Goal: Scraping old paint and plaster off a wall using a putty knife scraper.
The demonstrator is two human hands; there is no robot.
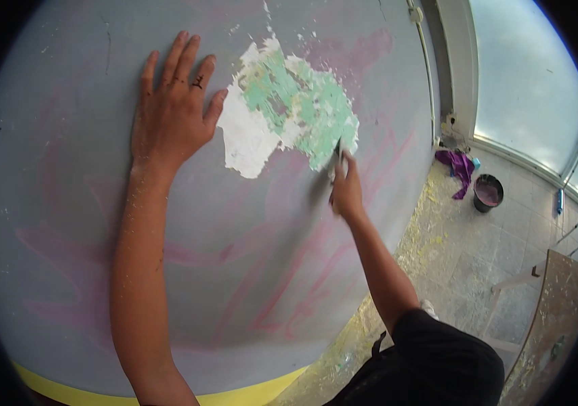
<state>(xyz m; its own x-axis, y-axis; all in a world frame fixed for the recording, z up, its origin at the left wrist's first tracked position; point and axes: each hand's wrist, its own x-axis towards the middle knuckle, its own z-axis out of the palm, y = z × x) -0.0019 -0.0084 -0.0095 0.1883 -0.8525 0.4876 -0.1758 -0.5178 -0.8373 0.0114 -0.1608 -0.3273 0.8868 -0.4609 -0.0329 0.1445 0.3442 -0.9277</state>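
Note:
A grey painted wall (221, 216) with faint pink strokes fills most of the view. On it is a ragged stripped patch, with a bare white area (247, 145) at its left and flaking pale green paint (326, 115) at its right. My left hand (177, 122) lies flat on the wall beside the patch, fingers spread, nothing in it. My right hand (348, 189) is wrapped round a scraper (340, 150), partly hidden by the fingers. Its blade end meets the lower right edge of the green paint.
Paint flakes (431, 233) litter the tiled floor along the wall. A black bucket (482, 205) stands at the right near a purple cloth (463, 169). A worn board-topped table (560, 304) is at the lower right. A pipe (428, 71) runs along the wall's right edge.

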